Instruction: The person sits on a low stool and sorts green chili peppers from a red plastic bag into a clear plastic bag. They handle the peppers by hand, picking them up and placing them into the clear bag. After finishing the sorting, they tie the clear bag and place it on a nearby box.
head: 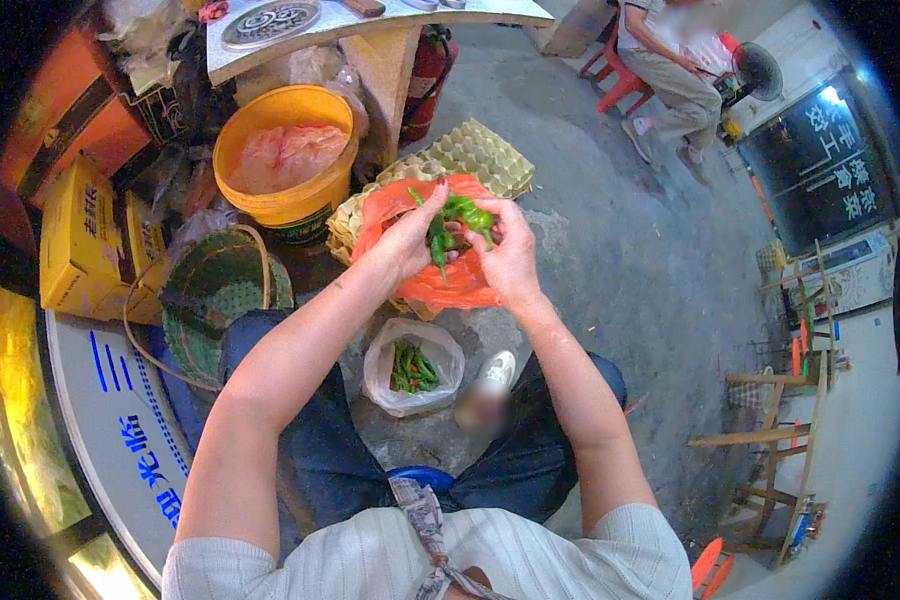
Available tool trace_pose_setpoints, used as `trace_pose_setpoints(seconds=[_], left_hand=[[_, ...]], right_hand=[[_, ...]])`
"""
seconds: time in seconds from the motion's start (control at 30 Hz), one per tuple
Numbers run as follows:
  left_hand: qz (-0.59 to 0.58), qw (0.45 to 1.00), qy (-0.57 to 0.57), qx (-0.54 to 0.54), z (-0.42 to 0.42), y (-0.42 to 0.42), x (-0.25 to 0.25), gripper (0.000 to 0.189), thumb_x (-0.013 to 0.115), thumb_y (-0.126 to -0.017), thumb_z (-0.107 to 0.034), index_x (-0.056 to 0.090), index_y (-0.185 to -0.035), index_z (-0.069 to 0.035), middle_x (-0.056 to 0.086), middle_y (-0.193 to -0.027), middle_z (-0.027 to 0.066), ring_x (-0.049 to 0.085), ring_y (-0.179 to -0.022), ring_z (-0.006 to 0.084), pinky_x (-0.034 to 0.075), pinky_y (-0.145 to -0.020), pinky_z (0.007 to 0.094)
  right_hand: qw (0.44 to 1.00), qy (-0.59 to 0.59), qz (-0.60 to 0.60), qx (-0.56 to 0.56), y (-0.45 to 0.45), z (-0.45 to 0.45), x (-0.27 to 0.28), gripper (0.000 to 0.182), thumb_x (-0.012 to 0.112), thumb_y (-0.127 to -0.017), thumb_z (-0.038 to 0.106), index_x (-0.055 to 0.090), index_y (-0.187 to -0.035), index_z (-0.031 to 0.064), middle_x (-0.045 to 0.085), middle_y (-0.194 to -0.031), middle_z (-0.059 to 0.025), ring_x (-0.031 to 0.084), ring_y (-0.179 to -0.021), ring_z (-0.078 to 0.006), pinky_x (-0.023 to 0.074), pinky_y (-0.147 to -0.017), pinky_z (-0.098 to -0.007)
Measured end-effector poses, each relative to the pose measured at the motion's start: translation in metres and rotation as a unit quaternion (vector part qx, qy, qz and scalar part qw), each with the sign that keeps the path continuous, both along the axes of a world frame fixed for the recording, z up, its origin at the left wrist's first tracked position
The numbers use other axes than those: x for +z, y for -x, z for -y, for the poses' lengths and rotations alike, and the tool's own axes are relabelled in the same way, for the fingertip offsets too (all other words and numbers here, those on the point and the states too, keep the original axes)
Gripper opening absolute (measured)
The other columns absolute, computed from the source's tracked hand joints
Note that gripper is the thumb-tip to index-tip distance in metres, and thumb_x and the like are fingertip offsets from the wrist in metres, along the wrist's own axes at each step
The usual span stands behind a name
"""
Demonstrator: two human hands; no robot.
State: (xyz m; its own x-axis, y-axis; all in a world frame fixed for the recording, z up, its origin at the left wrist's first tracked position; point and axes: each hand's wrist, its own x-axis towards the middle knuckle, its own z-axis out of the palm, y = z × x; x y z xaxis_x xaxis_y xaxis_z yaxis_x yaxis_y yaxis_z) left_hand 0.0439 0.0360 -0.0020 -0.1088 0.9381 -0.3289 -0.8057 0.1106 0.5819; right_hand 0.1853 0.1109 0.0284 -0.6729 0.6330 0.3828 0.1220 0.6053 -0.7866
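Note:
Both my hands are over an open red plastic bag (461, 289), which rests on stacked egg-carton trays (487, 154). Green chili peppers (471, 216) lie between my hands. My left hand (418, 232) is closed around some of them, one long pepper hanging down beside its fingers. My right hand (511, 247) grips a bright green pepper between thumb and fingers. Small dark and red pieces show under the fingers, too covered to name. Nearer to me on the floor, a white plastic bag (450, 375) stands open with slim green peppers (412, 367) and bits of red inside.
At the left are a yellow bucket (285, 206) lined with plastic, a green woven basket (217, 300) with a handle and yellow cartons (82, 240). A table (390, 19) edge and a fire extinguisher (426, 82) stand ahead. Another person (664, 67) sits far right; wooden frames (772, 435) stand at right.

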Motion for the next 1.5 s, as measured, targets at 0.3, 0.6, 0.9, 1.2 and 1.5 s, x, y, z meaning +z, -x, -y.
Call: trace_pose_setpoints(seconds=[0.3, 0.6, 0.9, 1.2, 1.5], left_hand=[[-0.245, 0.966, 0.018, -0.080, 0.011, -0.001, 0.010, 0.029, 0.062, -0.084, -0.034, 0.060, -0.099, -0.010, 0.063, -0.083, 0.0019, 0.060, -0.069, 0.0111, 0.049, -0.056, 0.0260], [-0.636, 0.627, 0.076, -0.443, 0.051, -0.063, -0.103, 0.070, 0.074, -0.063, -0.046, 0.061, -0.105, 0.009, 0.065, -0.103, 0.0198, 0.064, -0.091, 0.0283, 0.051, -0.077, 0.0366], [-0.650, 0.667, 0.033, -0.362, 0.055, -0.050, -0.151, 0.056, 0.059, -0.081, -0.053, 0.064, -0.104, -0.002, 0.064, -0.101, 0.0224, 0.063, -0.094, 0.0291, 0.050, -0.077, 0.0402], [-0.754, 0.604, 0.100, -0.238, 0.023, 0.008, 0.001, 0.040, 0.056, -0.087, -0.038, 0.067, -0.086, 0.001, 0.066, -0.081, 0.0189, 0.065, -0.080, 0.0320, 0.050, -0.074, 0.0408], [-0.852, 0.499, 0.151, 0.057, 0.034, 0.056, 0.033, 0.033, 0.061, -0.083, -0.031, 0.064, -0.092, 0.001, 0.062, -0.091, 0.0218, 0.063, -0.087, 0.0358, 0.051, -0.076, 0.0443]], right_hand=[[0.997, -0.065, -0.027, 0.038, -0.008, -0.021, 0.012, 0.038, 0.043, -0.073, -0.014, 0.062, -0.102, 0.0016, 0.066, -0.101, -0.0129, 0.063, -0.096, -0.0241, 0.0473, -0.086, -0.0311], [1.000, -0.005, 0.014, -0.005, -0.014, -0.028, 0.022, 0.025, 0.047, -0.083, -0.008, 0.063, -0.100, 0.0024, 0.066, -0.094, -0.0068, 0.062, -0.087, -0.0127, 0.0483, -0.079, -0.0270], [0.997, -0.038, 0.061, 0.000, -0.010, -0.021, 0.024, 0.018, 0.052, -0.080, -0.004, 0.064, -0.092, 0.0026, 0.064, -0.087, -0.0145, 0.064, -0.085, -0.0265, 0.0505, -0.076, -0.0336], [0.929, -0.065, 0.359, 0.054, 0.021, -0.040, -0.092, 0.020, 0.056, -0.080, 0.010, 0.064, -0.096, 0.0019, 0.064, -0.090, -0.0223, 0.062, -0.088, -0.0382, 0.0494, -0.076, -0.0437], [0.936, -0.151, 0.315, -0.053, 0.064, -0.032, -0.146, 0.064, 0.071, -0.075, 0.021, 0.039, -0.126, -0.0003, 0.053, -0.111, -0.0276, 0.054, -0.104, -0.0411, 0.0448, -0.088, -0.0469]])
